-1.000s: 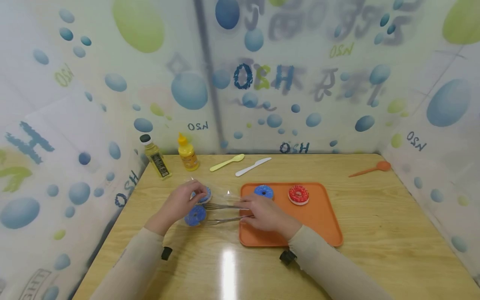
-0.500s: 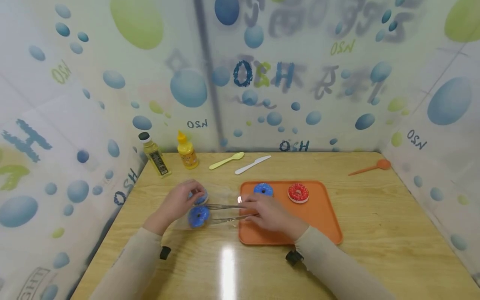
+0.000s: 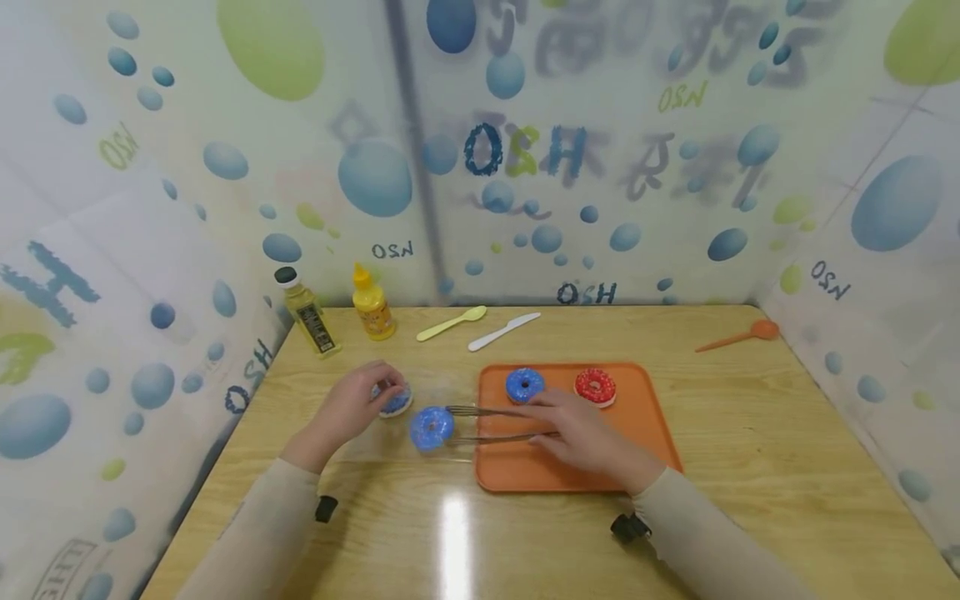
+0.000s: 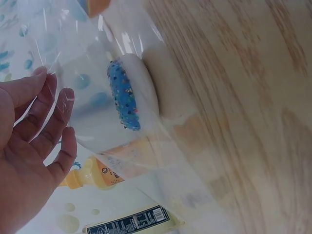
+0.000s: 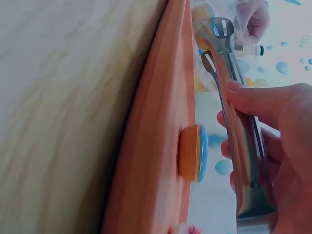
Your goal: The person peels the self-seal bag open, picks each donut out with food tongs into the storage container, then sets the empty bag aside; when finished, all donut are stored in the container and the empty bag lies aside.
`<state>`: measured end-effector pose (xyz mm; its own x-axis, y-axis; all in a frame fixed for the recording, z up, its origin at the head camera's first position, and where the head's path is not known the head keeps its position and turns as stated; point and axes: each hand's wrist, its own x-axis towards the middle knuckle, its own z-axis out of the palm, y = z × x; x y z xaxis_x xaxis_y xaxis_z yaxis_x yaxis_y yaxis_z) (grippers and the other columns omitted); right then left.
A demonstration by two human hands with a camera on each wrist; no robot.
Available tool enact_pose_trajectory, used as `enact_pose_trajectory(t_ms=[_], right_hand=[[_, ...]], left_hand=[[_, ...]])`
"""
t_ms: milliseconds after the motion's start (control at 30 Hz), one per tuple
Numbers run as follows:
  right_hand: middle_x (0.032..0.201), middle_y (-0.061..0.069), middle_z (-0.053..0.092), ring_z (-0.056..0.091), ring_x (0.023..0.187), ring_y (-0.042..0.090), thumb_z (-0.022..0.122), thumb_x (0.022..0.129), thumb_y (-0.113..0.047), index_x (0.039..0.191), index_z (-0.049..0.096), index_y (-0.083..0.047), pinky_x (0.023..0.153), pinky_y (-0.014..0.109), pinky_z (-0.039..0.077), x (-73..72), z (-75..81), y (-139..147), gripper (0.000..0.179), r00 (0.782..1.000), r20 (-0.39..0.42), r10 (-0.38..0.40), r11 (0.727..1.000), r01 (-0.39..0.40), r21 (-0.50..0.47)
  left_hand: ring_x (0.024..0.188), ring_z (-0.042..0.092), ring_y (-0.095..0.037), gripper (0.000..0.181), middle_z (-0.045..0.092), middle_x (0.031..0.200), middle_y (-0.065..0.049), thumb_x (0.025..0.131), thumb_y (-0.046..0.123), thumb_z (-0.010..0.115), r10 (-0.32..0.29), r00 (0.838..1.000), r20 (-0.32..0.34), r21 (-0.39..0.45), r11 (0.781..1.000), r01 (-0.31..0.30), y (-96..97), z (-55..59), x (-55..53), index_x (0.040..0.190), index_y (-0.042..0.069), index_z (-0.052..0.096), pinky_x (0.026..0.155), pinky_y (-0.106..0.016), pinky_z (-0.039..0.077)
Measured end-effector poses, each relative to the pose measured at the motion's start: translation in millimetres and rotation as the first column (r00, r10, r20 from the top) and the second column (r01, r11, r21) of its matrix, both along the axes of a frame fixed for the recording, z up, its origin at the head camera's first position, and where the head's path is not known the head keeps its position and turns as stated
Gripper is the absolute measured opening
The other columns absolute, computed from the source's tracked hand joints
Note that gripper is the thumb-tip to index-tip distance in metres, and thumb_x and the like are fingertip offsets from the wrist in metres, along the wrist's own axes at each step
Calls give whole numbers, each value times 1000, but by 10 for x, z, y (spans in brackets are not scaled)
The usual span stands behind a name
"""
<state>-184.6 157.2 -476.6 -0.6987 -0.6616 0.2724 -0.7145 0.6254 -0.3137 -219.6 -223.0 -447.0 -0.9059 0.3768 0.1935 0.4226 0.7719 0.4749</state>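
My left hand (image 3: pixel 352 407) pinches the edge of a clear plastic bag (image 4: pixel 170 161) between thumb and fingers. Inside the bag lies a doughnut (image 4: pixel 124 95) with blue icing and coloured sprinkles. In my right hand (image 3: pixel 588 433) is a pair of metal tongs (image 5: pixel 243 141), gripped around its arms. A blue-iced doughnut (image 3: pixel 431 428) sits between the tong tips, near the bag's mouth and left of the orange tray (image 3: pixel 637 450). On the tray, at its back, rest another blue doughnut (image 3: pixel 523 385) and a red one (image 3: pixel 596 387).
At the back left stand an oil-like bottle (image 3: pixel 311 321) with a dark cap and a yellow squeeze bottle (image 3: pixel 372 308). A yellow spoon (image 3: pixel 452 323) and a white knife (image 3: pixel 504 332) lie behind the tray. An orange spoon (image 3: pixel 738 337) lies at the far right.
My right hand has moved right with the tongs, drawing the blue doughnut away from the sprinkled one in the bag. My left hand stays nearly in place.
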Motion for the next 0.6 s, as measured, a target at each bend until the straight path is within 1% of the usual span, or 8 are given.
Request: enact_pose_trajectory(t_ms=[133, 300, 400, 500, 600], right_hand=[[118, -3, 68, 61, 102, 14, 80, 92, -27, 137, 68, -22, 88, 38, 56, 54, -4, 161, 47, 1000, 10, -12, 999, 12, -32], [118, -5, 68, 61, 101, 12, 82, 90, -28, 134, 70, -23, 85, 37, 57, 135, -20, 343, 45, 998, -47, -41, 998, 39, -51], [121, -3, 68, 63, 106, 15, 83, 89, -27, 132, 71, -21, 89, 40, 58, 179, -1, 458, 45, 996, -71, -62, 996, 57, -62], [126, 3, 69, 64, 113, 21, 83, 88, -26, 131, 72, -18, 94, 45, 58, 216, 29, 599, 45, 993, -83, -81, 996, 77, -53], [126, 3, 69, 66, 113, 21, 84, 88, -26, 133, 71, -18, 92, 46, 59, 246, 50, 763, 47, 991, -83, -102, 994, 99, -41]], left_hand=[[93, 67, -19, 8, 70, 99, -1, 100, 18, 69, -6, 1000, -4, -2, 1000, 6, -9, -16, -8, 100, 10, 71, 85, -48, 60], [94, 68, -19, 7, 70, 99, -1, 100, 17, 69, -10, 1000, -3, 0, 1000, 10, -19, -40, -12, 101, 10, 72, 86, -47, 60], [94, 68, -19, 7, 70, 100, -1, 100, 17, 69, -9, 1000, -3, -1, 1000, 9, -25, -49, -15, 101, 10, 72, 86, -46, 60], [94, 68, -19, 7, 70, 101, -1, 100, 17, 70, -11, 1000, 0, 1, 1000, 11, -20, -50, -18, 101, 10, 72, 86, -47, 60], [94, 68, -19, 6, 70, 101, -1, 100, 16, 70, -9, 1000, 4, 0, 1000, 9, -8, -48, -20, 101, 10, 72, 86, -47, 60]])
